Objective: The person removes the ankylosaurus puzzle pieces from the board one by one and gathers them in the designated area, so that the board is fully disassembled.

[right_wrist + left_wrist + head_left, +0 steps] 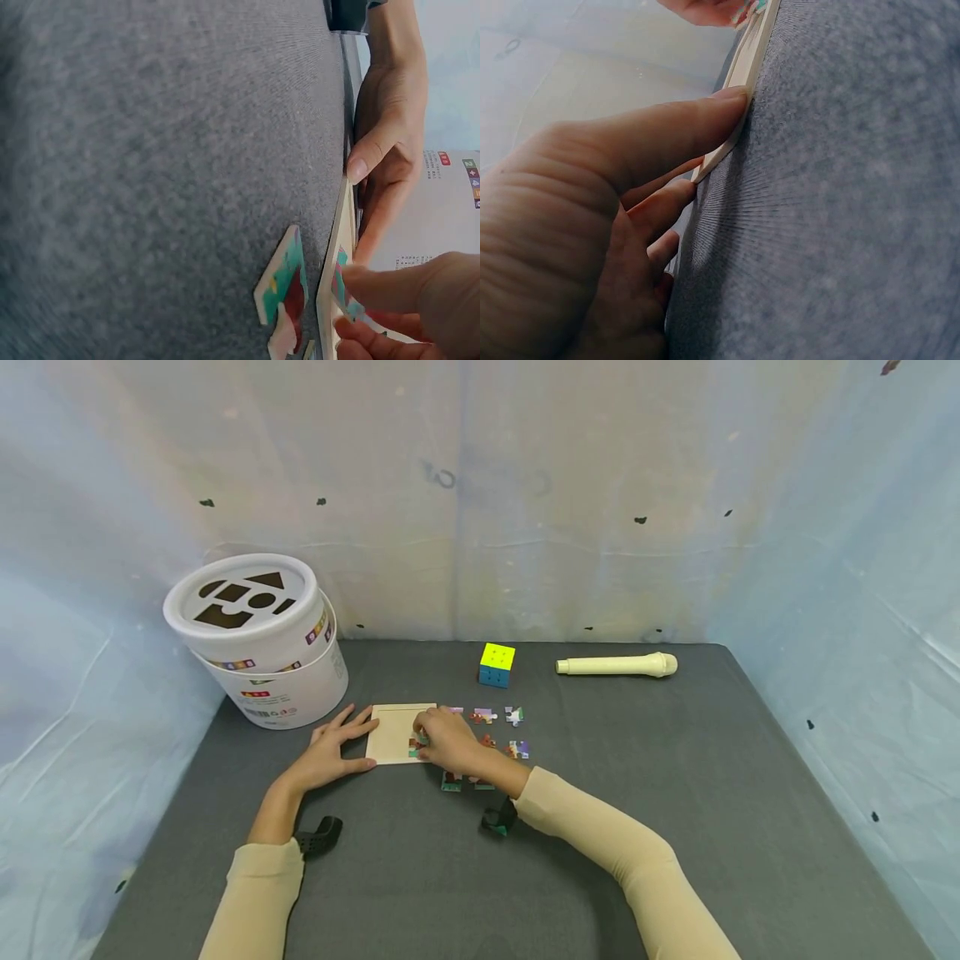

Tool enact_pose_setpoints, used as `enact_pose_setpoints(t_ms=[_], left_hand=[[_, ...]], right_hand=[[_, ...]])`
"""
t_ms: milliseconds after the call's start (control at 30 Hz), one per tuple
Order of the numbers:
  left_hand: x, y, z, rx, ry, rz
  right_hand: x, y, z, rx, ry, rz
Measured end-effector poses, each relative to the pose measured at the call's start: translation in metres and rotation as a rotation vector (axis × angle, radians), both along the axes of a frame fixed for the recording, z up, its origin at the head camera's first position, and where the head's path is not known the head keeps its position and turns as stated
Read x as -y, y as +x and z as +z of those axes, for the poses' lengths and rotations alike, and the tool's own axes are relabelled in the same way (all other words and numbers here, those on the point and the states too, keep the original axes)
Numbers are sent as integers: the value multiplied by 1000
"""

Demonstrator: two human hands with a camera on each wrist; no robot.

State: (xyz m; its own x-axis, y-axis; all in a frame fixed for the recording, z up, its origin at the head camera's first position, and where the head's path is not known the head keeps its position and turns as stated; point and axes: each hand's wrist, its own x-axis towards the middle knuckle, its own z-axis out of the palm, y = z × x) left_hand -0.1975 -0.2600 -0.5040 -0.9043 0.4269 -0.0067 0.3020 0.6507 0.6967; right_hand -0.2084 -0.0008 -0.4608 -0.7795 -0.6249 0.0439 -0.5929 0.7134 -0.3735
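A shallow pale wooden puzzle tray [392, 732] lies flat on the table. My left hand [327, 758] rests at its left side, fingers spread and fairly straight, with thumb and index finger touching the edge. Over the tray's right part, my right hand [450, 742] pinches a colourful jigsaw piece [340, 281] at the tray's lower right. Its fingertips partly cover that piece. To the right of the tray lie several loose jigsaw pieces [518, 749], some hidden beneath the right hand and forearm. One loose green and red piece [283, 277] shows beside the tray in the right wrist view.
A white lidded bucket [288, 689] with shaped holes in its lid stands at the back left. A yellow and blue puzzle cube [496, 666] sits behind the pieces, and a cream toy microphone [617, 665] lies at the back right. Pale sheeting surrounds the grey table [675, 793].
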Motion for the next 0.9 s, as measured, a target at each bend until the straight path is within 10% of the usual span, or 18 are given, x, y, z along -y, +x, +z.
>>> enact_pose_setpoints(t_ms=[367, 633, 900], left_hand=[[-2, -2, 0, -10, -11, -13], [-3, -3, 1, 0, -11, -13], [0, 0, -1, 3, -12, -1]], right_hand=[[-22, -4, -3, 222, -409, 101], [-78, 12, 8, 308, -419, 215], [-140, 30, 2, 422, -427, 154]])
